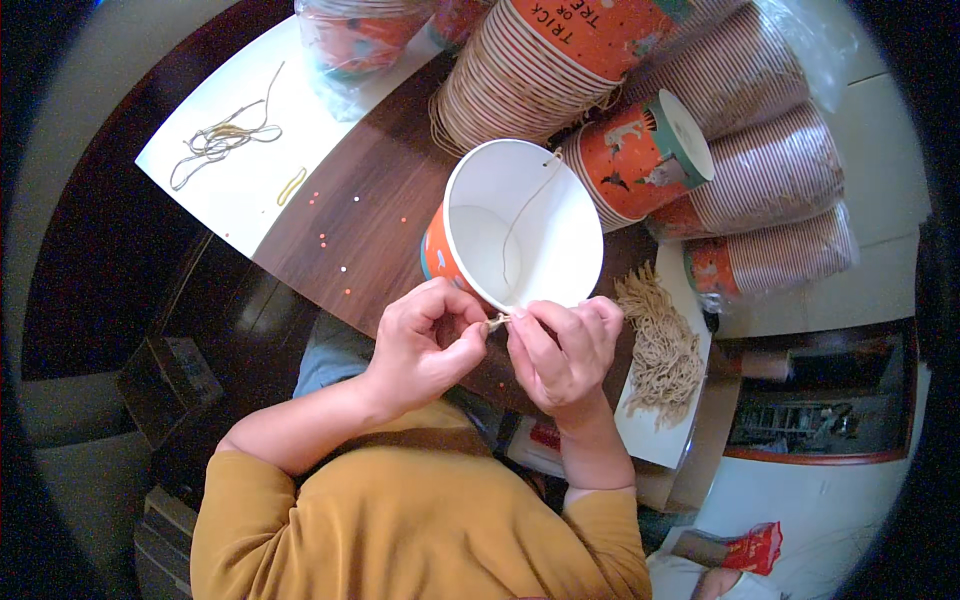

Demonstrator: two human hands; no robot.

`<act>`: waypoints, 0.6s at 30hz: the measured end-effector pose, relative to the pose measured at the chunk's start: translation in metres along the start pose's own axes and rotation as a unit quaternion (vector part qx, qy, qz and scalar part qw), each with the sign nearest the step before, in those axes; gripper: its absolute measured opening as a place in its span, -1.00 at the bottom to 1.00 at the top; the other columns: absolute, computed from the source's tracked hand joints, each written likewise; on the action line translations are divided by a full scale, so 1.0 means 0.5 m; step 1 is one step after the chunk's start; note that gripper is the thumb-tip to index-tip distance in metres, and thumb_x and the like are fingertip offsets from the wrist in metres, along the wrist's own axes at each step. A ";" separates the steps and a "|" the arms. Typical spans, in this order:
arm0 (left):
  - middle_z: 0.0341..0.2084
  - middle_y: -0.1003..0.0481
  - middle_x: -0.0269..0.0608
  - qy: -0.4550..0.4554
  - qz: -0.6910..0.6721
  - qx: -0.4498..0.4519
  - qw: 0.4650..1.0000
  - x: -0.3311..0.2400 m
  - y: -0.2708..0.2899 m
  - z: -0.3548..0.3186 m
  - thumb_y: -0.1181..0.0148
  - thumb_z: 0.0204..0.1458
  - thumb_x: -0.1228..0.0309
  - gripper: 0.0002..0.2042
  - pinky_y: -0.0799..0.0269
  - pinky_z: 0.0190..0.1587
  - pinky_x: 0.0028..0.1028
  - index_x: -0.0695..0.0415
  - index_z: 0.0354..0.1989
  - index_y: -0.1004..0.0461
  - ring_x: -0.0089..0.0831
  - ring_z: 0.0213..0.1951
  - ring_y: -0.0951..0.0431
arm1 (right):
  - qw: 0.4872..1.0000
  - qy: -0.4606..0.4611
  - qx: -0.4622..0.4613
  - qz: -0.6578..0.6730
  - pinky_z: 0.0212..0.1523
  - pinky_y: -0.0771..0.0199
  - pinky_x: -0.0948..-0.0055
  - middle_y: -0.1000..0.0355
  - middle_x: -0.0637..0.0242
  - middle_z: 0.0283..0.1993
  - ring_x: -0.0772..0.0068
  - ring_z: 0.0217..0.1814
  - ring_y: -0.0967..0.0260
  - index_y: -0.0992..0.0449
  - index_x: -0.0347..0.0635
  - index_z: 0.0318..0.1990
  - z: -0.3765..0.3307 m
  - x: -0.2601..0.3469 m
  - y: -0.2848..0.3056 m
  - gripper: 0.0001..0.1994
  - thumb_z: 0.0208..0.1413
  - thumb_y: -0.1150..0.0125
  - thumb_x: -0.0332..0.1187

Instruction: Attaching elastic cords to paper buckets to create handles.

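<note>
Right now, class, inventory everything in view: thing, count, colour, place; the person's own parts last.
Open bucket: one, orange outside, centre
String: one, beige, in bucket
Unwrapped bucket stacks: two, orange, beyond the bucket
Wrapped bucket stacks: at least four, orange, far side, right
Cord bundle: one, beige, right
Cord tangle: one, brownish, left
Loop: one, yellow, left
Specks: several, orange and white, tabletop
Tabletop: one, brown, centre
White surface: two patches, left and right
Packet: one, red, lower right
Elsewhere: unclear
Left hand: one, bare, pinching string
Right hand: one, bare, pinching string
Top: one, mustard, torso
</note>
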State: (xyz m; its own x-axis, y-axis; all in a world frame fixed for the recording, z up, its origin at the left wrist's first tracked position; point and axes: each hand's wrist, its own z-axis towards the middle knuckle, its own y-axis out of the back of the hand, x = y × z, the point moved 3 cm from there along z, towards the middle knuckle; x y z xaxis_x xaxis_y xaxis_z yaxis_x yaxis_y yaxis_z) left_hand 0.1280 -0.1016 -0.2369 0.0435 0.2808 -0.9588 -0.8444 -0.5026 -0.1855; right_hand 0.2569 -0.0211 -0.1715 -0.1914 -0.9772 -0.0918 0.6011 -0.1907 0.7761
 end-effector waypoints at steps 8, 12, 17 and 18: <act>-0.50 -0.36 -0.40 -0.003 -0.087 0.040 0.995 0.009 0.005 -0.008 -0.17 -0.08 0.58 -0.94 -0.15 -0.50 -0.68 0.21 -0.44 -0.41 -0.72 -0.52 -0.27 | 1.000 -0.005 -0.007 -0.001 -0.19 -0.22 0.25 -0.42 0.36 -0.27 0.35 -0.36 -0.32 -0.51 -0.10 -0.23 0.001 0.001 -0.003 -0.73 -0.16 -0.35 -0.48; -0.52 -0.35 -0.33 -0.101 0.002 0.060 0.993 0.010 0.006 -0.005 -0.18 -0.11 0.58 -0.92 -0.21 -0.49 -0.66 0.20 -0.44 -0.41 -0.67 -0.52 -0.31 | 1.000 -0.006 -0.009 0.006 -0.20 -0.26 0.25 -0.43 0.34 -0.25 0.36 -0.34 -0.34 -0.50 -0.14 -0.22 0.001 0.002 0.000 -0.72 -0.17 -0.33 -0.51; -0.49 -0.41 -0.25 -0.215 0.091 0.057 0.971 -0.009 0.013 0.006 -0.18 -0.26 0.60 -0.82 -0.30 -0.42 -0.50 0.16 -0.40 -0.47 -0.43 -0.49 -0.39 | 0.999 -0.011 0.037 0.036 -0.20 -0.30 0.21 -0.44 0.30 -0.20 0.31 -0.33 -0.35 -0.50 -0.17 -0.21 0.018 -0.002 0.026 -0.69 -0.22 -0.30 -0.55; -0.46 -0.43 -0.24 -0.263 0.126 0.040 0.956 -0.016 0.015 0.008 -0.18 -0.32 0.60 -0.77 -0.31 -0.39 -0.45 0.14 -0.39 -0.49 -0.36 -0.48 -0.40 | 0.997 0.001 0.064 0.035 -0.19 -0.30 0.20 -0.43 0.29 -0.18 0.29 -0.33 -0.36 -0.49 -0.17 -0.21 0.026 -0.003 0.033 -0.67 -0.24 -0.30 -0.56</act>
State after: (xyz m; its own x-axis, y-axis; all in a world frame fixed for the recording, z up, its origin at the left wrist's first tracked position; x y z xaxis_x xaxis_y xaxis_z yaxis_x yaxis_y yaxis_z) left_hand 0.1190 -0.1043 -0.2299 -0.4231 0.5421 -0.7260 -0.8317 -0.5503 0.0739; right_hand 0.2571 -0.0217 -0.1503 -0.1503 -0.9880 -0.0365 0.5096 -0.1091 0.8535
